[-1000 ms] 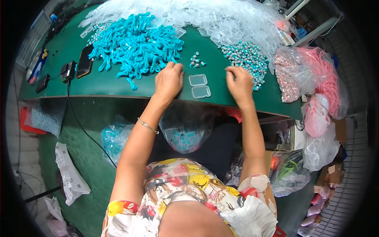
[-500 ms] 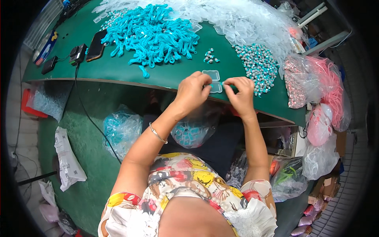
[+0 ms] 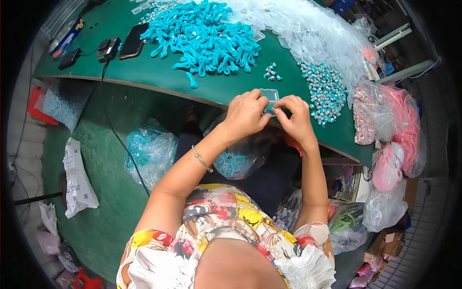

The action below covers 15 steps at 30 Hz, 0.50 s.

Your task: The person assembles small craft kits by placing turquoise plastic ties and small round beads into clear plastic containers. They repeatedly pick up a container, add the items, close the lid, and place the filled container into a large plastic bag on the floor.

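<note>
A small clear plastic box [image 3: 270,95] lies open at the table's front edge, its lid flap on the far side and its tray between my hands. My left hand [image 3: 246,113] is closed at the tray's left side, thumb and fingers gripping its edge. My right hand [image 3: 294,118] has its thumb and fingers bent together at the tray's right side. A bit of turquoise shows in the tray between the fingertips; what exactly the right fingers pinch is hidden. Just beyond sits a little group of grey-and-turquoise beads [image 3: 273,72].
Bundled turquoise cords [image 3: 207,41] are heaped at the far left, with one bundle [image 3: 192,80] near the edge. Clear plastic boxes [image 3: 308,29] pile up behind. Beads [image 3: 325,91] spread at right beside bagged pink cords [image 3: 402,115]. A phone [image 3: 133,42] lies left. A bag of filled boxes [image 3: 236,161] hangs below the edge.
My right hand has come in closer to my left over the tray, and its fingertips now reach into it. The whole view has shifted slightly.
</note>
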{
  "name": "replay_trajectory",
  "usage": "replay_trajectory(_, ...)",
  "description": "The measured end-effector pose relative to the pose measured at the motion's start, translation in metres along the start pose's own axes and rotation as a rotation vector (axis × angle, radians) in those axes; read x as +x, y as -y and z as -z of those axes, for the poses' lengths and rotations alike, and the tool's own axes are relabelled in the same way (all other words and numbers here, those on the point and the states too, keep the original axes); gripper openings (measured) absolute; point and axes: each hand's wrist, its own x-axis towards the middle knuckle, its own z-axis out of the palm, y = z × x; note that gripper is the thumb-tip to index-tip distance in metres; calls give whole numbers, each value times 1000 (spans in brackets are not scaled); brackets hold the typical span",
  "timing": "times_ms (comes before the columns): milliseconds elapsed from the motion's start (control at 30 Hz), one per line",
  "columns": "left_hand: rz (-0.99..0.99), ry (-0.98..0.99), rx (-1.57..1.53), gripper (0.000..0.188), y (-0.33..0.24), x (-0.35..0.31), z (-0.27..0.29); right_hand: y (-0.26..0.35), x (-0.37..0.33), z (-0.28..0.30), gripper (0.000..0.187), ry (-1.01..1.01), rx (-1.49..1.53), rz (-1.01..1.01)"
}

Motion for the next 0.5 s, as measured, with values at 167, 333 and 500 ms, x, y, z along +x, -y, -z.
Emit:
replay_trajectory(167, -18, 17, 7, 37, -3, -2, 5, -10, 62, -17, 10, -116, 106, 1)
replay_trajectory(333, -47, 17, 42, 41, 4, -3, 1, 2, 114, -65, 18, 6, -280, -76)
replay_trajectory(500, -37, 10, 12, 41, 15, -9, 10, -13, 111, -64, 17, -5, -178, -169)
